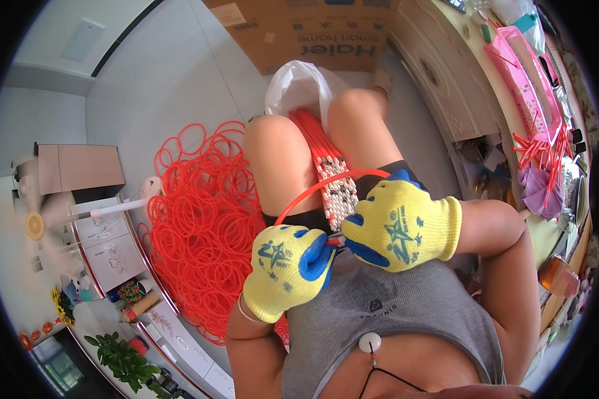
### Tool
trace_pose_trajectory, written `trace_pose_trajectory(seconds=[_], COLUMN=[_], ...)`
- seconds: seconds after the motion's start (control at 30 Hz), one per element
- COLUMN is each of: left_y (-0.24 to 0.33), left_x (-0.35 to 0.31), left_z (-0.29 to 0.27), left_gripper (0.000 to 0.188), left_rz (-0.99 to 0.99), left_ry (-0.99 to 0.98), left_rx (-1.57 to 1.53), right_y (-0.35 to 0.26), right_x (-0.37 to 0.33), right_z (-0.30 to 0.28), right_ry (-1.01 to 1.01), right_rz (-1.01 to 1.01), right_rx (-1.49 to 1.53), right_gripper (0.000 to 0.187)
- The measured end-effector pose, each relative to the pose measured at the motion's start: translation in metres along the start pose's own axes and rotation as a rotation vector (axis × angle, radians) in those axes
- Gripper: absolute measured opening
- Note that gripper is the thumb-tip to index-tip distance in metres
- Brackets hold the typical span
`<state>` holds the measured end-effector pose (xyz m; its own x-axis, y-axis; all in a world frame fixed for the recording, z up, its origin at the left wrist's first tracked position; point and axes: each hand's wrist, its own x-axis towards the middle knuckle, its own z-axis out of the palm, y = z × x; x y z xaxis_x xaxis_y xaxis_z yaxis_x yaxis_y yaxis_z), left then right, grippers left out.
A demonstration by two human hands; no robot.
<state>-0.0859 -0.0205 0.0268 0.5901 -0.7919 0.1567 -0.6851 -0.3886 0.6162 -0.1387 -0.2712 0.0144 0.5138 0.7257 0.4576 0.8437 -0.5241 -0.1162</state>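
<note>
A red tube [309, 192] bows up in an arc between my two gloved hands, its ends brought together in front of my chest. My left hand [283, 271], in a yellow glove with blue coating, is closed round one end. My right hand [398, 225], gloved alike, pinches the other end close by; fingertips hide most of the joint, where a small pale piece shows. Between my thighs lies a bundle of straight red tubes [311, 136] with whitish tips [341, 197] toward me. A white plastic bag [295, 81] stands open behind the bundle.
Left of my legs spreads a large heap of red rings [203, 239] on the floor. A cardboard box [319, 40] stands ahead. At right, a cabinet [439, 86] carries a pink basket [522, 86]. A white drawer unit [113, 256] and a potted plant [123, 359] are at left.
</note>
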Motion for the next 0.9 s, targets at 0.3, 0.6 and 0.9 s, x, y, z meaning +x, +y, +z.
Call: trace_pose_trajectory(seconds=[0.3,0.6,0.9], left_y=[-0.004,-0.011,-0.001], left_x=[0.011,0.007,0.002], left_z=[-0.009,-0.003,-0.015], left_gripper=[0.023,0.019,0.025], left_rz=[-0.112,0.154,0.013], left_ry=[0.057,-0.015,0.012], left_rx=[-0.209,-0.085,0.001], right_y=[0.016,0.016,0.023], right_x=[0.003,-0.015,0.000], right_z=[0.006,0.032,0.027], right_ry=[0.020,0.111,0.043], right_rz=[0.374,0.101,0.058], right_rx=[0.394,0.433,0.399], right_gripper=[0.033,0.039,0.045])
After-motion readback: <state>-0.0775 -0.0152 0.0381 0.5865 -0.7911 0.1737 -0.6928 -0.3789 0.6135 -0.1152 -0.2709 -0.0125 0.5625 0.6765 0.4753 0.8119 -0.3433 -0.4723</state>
